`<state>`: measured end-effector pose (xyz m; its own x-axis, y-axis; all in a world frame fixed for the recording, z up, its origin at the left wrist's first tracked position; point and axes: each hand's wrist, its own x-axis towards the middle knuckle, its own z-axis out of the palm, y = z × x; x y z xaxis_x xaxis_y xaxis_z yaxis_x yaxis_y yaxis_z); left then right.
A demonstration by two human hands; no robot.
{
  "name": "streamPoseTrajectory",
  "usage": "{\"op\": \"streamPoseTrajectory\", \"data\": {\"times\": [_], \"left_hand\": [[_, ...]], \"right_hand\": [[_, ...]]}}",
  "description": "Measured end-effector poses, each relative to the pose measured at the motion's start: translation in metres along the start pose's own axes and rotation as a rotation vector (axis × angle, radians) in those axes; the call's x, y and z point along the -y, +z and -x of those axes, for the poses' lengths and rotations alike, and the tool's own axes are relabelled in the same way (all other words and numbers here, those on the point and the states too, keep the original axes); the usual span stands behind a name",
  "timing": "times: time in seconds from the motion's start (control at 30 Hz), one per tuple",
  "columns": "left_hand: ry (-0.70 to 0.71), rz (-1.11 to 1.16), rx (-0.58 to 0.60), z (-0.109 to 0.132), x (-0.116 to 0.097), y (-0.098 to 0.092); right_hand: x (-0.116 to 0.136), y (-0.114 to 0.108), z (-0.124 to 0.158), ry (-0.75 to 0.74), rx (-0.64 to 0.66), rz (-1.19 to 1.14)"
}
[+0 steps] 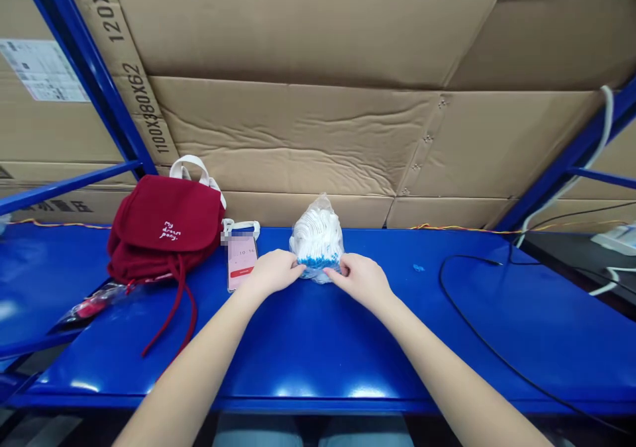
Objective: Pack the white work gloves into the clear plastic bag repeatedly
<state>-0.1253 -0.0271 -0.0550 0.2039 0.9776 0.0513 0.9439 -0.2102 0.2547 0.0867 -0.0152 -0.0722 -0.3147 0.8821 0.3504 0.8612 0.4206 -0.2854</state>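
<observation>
A clear plastic bag [318,232] stuffed with white items with blue ends stands on the blue shelf surface [308,347]. My left hand [271,271] pinches the bag's lower left edge. My right hand [360,278] pinches its lower right edge. Both hands have their fingers closed on the plastic near the blue ends.
A dark red cloth bag [163,235] with white handles lies at the left, its drawstrings trailing forward. A phone [242,260] lies beside it. A black cable [477,328] curves across the right side. Cardboard boxes [318,122] form the back wall, blue rack posts [84,63] frame them.
</observation>
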Motion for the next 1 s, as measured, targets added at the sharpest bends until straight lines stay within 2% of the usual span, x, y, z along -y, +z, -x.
{"op": "streamPoseTrajectory", "data": {"times": [0.13,0.27,0.37,0.5,0.67,0.73,0.87,0.93,1.0], "left_hand": [[-0.075,0.039,-0.025,0.007,-0.004,0.007],[-0.051,0.113,-0.041,0.012,-0.012,0.03],[-0.036,0.226,-0.056,0.009,-0.017,0.04],[-0.036,0.294,-0.112,0.007,-0.012,0.041],[-0.036,0.326,-0.148,0.008,-0.003,0.036],[-0.039,0.377,-0.123,0.009,-0.005,0.036],[-0.012,0.632,0.018,0.011,-0.012,0.038],[0.034,0.629,0.03,0.013,-0.016,0.038],[0.096,0.544,0.034,0.015,-0.019,0.036]], "right_hand": [[0.016,0.011,-0.002,-0.027,-0.005,0.194],[0.009,0.025,0.004,0.035,-0.012,0.153],[0.002,0.03,0.008,0.078,0.002,-0.075],[-0.004,0.03,0.008,0.071,-0.001,-0.461],[-0.005,0.016,0.007,0.265,0.034,-0.888],[-0.004,0.009,0.006,0.372,0.05,-1.047],[0.0,0.002,0.007,0.536,0.091,-1.263],[0.002,0.002,0.008,0.55,0.165,-1.308],[0.004,0.004,0.01,0.502,0.228,-1.303]]}}
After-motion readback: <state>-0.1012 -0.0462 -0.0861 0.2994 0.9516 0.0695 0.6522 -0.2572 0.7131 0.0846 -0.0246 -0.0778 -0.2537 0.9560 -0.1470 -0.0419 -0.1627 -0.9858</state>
